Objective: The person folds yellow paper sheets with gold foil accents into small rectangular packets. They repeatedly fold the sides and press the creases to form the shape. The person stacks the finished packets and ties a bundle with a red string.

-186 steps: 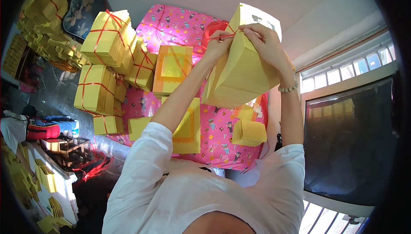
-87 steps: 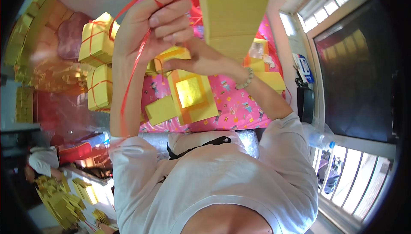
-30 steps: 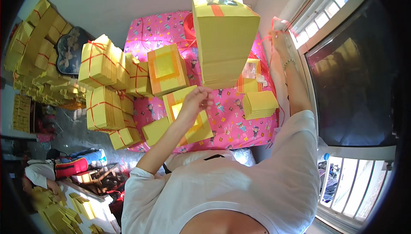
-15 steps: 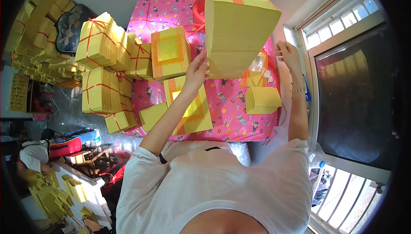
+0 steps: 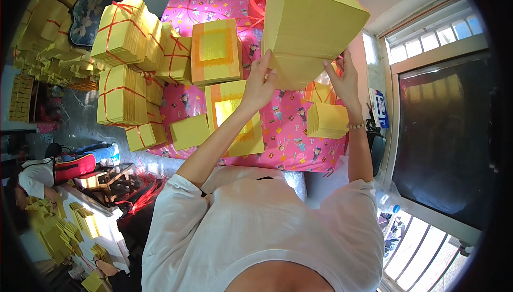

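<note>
A tall block of stacked yellow paper (image 5: 312, 27) with an orange band and a printed picture on its top stands in front of me. My left hand (image 5: 259, 85) grips its lower left edge, fingers bent. My right hand (image 5: 344, 84), a beaded bracelet on its wrist, pinches the lower right edge. A crease or seam runs across the block just above hand level. Below my left forearm lies a yellow paper stack (image 5: 251, 145) with an orange border and shiny gold square. Near my right wrist is a small pile of yellow paper (image 5: 327, 121).
The surface has a pink patterned cover (image 5: 299, 155). To the left are bundles tied with red string (image 5: 122, 94) and another gold-square stack (image 5: 216, 51). A window frame (image 5: 393, 131) borders the right. A person (image 5: 37, 177) sits at a lower-left white table (image 5: 109, 228).
My right hand has come in from the right and now grips the block's right edge. My left hand has shifted slightly right along the lower edge. The view has shifted a little.
</note>
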The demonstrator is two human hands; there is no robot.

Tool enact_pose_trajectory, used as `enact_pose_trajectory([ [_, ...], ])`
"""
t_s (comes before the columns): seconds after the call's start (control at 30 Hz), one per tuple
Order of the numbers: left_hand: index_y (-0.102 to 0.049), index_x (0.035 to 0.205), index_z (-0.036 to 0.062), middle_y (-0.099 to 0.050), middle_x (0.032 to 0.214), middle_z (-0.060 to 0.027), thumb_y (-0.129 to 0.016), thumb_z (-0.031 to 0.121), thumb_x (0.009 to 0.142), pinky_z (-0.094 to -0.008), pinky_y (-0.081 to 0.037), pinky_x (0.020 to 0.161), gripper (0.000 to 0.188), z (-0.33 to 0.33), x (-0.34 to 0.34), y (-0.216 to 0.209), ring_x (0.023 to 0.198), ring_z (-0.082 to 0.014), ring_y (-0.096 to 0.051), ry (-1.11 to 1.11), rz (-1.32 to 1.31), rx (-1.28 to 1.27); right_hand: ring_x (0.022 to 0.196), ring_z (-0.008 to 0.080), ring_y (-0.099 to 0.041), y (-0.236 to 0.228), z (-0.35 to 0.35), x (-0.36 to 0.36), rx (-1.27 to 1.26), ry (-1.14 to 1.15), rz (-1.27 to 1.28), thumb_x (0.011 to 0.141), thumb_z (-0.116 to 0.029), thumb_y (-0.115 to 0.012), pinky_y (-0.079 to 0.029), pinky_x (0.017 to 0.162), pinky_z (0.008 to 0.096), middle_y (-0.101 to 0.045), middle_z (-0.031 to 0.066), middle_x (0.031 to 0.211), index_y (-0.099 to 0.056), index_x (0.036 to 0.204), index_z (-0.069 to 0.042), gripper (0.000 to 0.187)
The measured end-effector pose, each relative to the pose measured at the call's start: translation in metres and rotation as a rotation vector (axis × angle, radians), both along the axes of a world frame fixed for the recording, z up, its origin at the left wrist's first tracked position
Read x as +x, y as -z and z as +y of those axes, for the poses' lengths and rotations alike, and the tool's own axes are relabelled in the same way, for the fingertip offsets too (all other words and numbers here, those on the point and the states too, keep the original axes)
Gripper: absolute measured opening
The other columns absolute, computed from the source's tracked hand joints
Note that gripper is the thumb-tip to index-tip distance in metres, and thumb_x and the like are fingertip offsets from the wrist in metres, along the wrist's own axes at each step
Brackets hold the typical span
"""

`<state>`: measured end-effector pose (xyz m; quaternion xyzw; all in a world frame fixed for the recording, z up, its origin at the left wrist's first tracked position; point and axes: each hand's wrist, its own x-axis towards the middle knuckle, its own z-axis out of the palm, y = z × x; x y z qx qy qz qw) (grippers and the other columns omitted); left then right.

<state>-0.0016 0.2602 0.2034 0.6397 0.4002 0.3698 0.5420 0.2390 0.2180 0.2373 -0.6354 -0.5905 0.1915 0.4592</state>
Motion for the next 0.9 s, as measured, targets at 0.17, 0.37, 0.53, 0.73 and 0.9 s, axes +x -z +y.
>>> enact_pose_trajectory([
  [0.17, -0.030, 0.141, 0.0021, -0.041, 0.126, -0.0194, -0.046, 0.013, 0.091, -0.0374, -0.043, 0.092, 0.054, 0.001, -0.001, -0.010, 0.107, -0.0274, -0.051, 0.000, 0.120, 0.026, 0.106, 0.0256, -0.058, -0.004, 0.001, -0.014, 0.072, 0.030, -0.100, 0.077, -0.013, -0.072, -0.046, 0.090, 0.0372, -0.057, 0.0150, 0.112, -0.040, 0.127, 0.000, 0.060],
  [0.37, -0.034, 0.138, -0.0016, -0.038, 0.131, -0.0254, -0.050, 0.016, 0.088, -0.0434, -0.038, 0.098, 0.055, 0.005, -0.002, -0.013, 0.116, -0.0377, -0.045, -0.035, 0.256, 0.197, 0.102, 0.0310, -0.056, -0.004, 0.007, -0.020, 0.078, 0.147, -0.252, 0.072, -0.022, -0.077, -0.046, 0.084, 0.0400, -0.055, 0.0166, 0.107, -0.043, 0.118, 0.001, 0.061],
  [0.53, -0.039, 0.134, -0.0043, -0.039, 0.130, -0.0279, -0.050, 0.017, 0.088, -0.0437, -0.036, 0.101, 0.052, 0.009, -0.005, -0.020, 0.119, -0.0404, -0.042, -0.021, 0.256, 0.226, 0.100, 0.0322, -0.056, -0.005, 0.007, -0.022, 0.072, 0.134, -0.242, 0.072, -0.024, -0.077, -0.046, 0.081, 0.0408, -0.054, 0.0174, 0.106, -0.042, 0.116, 0.000, 0.062],
  [0.73, -0.043, 0.132, -0.0045, -0.045, 0.126, -0.0193, -0.051, 0.020, 0.091, -0.0362, -0.041, 0.092, 0.048, 0.027, -0.004, -0.011, 0.109, -0.0270, -0.050, 0.016, 0.068, 0.000, 0.096, 0.0323, -0.058, -0.011, 0.007, -0.026, 0.030, 0.146, -0.243, 0.073, -0.026, -0.076, -0.047, 0.079, 0.0403, -0.055, 0.0175, 0.103, -0.041, 0.116, 0.000, 0.061],
  [0.9, -0.053, 0.119, -0.0008, -0.054, 0.096, -0.0056, -0.050, 0.018, 0.093, -0.0285, -0.045, 0.080, 0.033, 0.028, -0.008, -0.044, 0.093, -0.0152, -0.054, 0.037, -0.458, -0.551, 0.105, 0.0279, -0.057, -0.014, 0.008, -0.021, 0.037, 0.117, -0.162, 0.076, -0.027, -0.074, -0.046, 0.087, 0.0377, -0.056, 0.0160, 0.110, -0.043, 0.121, 0.001, 0.062],
])
